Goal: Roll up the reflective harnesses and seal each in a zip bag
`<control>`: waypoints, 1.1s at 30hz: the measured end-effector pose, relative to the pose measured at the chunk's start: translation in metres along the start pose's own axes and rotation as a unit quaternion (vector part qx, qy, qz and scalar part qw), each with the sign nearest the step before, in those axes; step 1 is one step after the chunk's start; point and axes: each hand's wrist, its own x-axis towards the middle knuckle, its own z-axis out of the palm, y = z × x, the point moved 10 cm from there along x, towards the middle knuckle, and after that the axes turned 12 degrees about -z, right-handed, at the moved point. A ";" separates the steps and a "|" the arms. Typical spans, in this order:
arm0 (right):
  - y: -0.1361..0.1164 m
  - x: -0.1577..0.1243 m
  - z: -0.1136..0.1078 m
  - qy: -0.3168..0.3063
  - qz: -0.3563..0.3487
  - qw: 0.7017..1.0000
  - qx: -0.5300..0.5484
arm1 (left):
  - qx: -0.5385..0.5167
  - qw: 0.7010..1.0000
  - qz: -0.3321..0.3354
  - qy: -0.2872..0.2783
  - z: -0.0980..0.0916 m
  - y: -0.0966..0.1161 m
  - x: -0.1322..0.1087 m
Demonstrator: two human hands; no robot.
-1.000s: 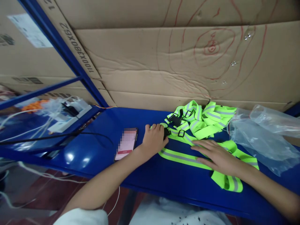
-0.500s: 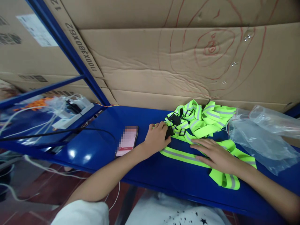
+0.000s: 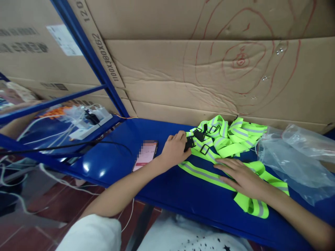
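A neon yellow-green reflective strap [image 3: 206, 173] with a grey stripe lies looped on the blue table. Curled fingers of my left hand [image 3: 176, 148] close on a black plastic buckle [image 3: 189, 143] at the strap's left end, partly hiding it. My right hand [image 3: 242, 176] rests flat across the strap, its fingers stretched out and apart. Beyond both hands is a tangled heap of the same webbing [image 3: 235, 136], with a second black buckle [image 3: 200, 135] and a black slide adjuster [image 3: 205, 149] in it.
Left of my left hand lies a phone [image 3: 147, 153]. Clear plastic bags [image 3: 295, 157] are at the right. A large cardboard sheet [image 3: 167, 69] stands behind the blue table [image 3: 110, 153]. At the left, a power strip [image 3: 91, 125] with cables sits beyond a blue frame, near another person's arm [image 3: 21, 118].
The view has swung slightly to the left, and more of another person's arm shows at the left edge. Both hands stay at nearly the same spots on the strap.
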 end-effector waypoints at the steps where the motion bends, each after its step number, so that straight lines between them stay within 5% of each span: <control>1: 0.000 -0.001 0.001 -0.002 0.000 1.000 -0.003 | 0.004 1.000 -0.009 0.000 -0.001 -0.002 0.002; 17: -0.002 0.001 -0.001 -0.013 0.006 1.000 0.004 | 0.066 0.993 -0.093 -0.029 0.021 -0.027 0.008; 33: -0.003 0.002 -0.003 0.002 0.004 1.000 0.006 | 0.087 0.994 -0.056 -0.034 0.023 -0.023 0.011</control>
